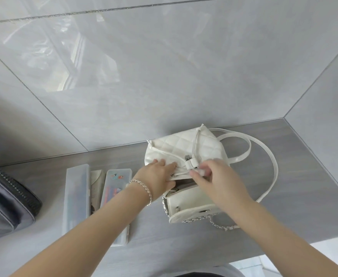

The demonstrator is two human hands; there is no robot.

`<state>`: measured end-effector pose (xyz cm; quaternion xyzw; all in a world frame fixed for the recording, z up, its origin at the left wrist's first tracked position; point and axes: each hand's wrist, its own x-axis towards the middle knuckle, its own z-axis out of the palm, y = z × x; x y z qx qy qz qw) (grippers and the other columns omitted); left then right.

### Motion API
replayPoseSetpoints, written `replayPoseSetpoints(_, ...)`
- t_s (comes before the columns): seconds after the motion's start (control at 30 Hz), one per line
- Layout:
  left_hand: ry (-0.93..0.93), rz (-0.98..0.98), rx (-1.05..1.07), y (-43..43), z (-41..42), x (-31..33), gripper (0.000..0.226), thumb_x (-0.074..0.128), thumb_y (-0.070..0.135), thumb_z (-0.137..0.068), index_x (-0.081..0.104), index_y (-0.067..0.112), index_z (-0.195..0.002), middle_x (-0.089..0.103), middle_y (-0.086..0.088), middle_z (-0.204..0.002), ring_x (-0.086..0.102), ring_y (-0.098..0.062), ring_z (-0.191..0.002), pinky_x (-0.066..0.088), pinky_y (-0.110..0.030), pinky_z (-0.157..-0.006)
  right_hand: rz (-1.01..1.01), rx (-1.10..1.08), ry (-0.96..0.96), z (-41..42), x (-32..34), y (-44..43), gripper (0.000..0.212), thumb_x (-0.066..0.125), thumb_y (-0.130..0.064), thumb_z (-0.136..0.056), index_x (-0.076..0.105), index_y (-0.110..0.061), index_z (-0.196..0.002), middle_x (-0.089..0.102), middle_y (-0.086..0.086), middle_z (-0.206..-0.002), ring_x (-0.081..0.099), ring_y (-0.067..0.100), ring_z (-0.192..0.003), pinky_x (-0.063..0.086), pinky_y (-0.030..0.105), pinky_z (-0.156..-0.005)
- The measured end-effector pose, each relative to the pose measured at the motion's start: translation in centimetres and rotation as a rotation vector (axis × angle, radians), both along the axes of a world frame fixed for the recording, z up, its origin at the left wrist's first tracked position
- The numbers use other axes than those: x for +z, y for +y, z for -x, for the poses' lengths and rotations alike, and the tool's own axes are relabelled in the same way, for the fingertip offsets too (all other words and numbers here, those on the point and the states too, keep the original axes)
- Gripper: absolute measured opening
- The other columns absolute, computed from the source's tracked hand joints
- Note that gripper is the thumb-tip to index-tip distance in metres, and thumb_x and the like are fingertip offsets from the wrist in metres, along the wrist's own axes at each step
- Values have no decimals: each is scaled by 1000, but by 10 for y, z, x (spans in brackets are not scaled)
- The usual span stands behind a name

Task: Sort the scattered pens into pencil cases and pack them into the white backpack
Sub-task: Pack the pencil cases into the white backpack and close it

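A small white quilted backpack [186,145] lies on the grey counter, its flap folded toward me and its mouth open between my hands. My left hand [156,174] presses on the backpack's front and grips the left rim of the opening. My right hand [210,176] pinches the right rim by the drawstring and buckle. Left of the bag lie three translucent pencil cases side by side: a long one [76,194], a narrower middle one [97,186], and one with stickers [114,188] partly hidden under my left forearm. Pens show faintly inside them.
A dark grey zipped bag [6,204] sits at the left edge of the counter [284,186]. The backpack's white straps [264,154] loop out to the right, and a silver chain [220,222] trails at the front. Tiled walls close the back and right; the counter edge runs at lower right.
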<state>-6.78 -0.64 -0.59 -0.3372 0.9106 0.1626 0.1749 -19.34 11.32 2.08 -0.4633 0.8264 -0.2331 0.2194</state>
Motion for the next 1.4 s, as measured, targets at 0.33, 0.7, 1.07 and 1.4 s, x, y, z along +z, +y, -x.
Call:
replayPoseSetpoints(0.33, -111, -56, -14, 22, -4, -10, 55, 44, 29, -89, 26, 22, -141, 39, -12, -134, 29, -31, -133, 34, -39, -106, -318, 125, 381, -6, -26, -30, 48, 40, -50, -91, 59, -8, -104, 60, 8, -107, 54, 26, -106, 42, 32, -84)
replayPoseSetpoints(0.7, -200, -50, -7, 40, 7, -12, 49, 43, 19, -93, 26, 10, -137, 38, -20, -134, 29, -30, -131, 38, -38, -99, 498, -103, -300, -6, -8, -23, 25, 54, -23, -91, 35, -25, -74, 42, -9, -57, 40, 6, -49, 35, 20, -51)
replayPoseSetpoints(1.07, 29, 15, 55, 35, -17, -17, 39, 37, 25, -94, 39, 20, -133, 44, -5, -132, 35, -20, -133, 42, -34, -96, 321, -165, 137, -4, 5, -55, 65, 61, -20, -84, 27, -6, -138, 45, 15, -125, 39, 31, -118, 28, 35, -101)
replayPoseSetpoints(1.4, 459, 83, 399, 8, 8, 21, 42, 41, 43, -92, 29, 17, -61, 61, -17, -86, 57, -38, -85, 41, -36, -70, -137, 492, 388, -8, -33, -7, 42, 61, -30, -78, 56, -16, -117, 55, 4, -115, 54, 26, -107, 38, 35, -90)
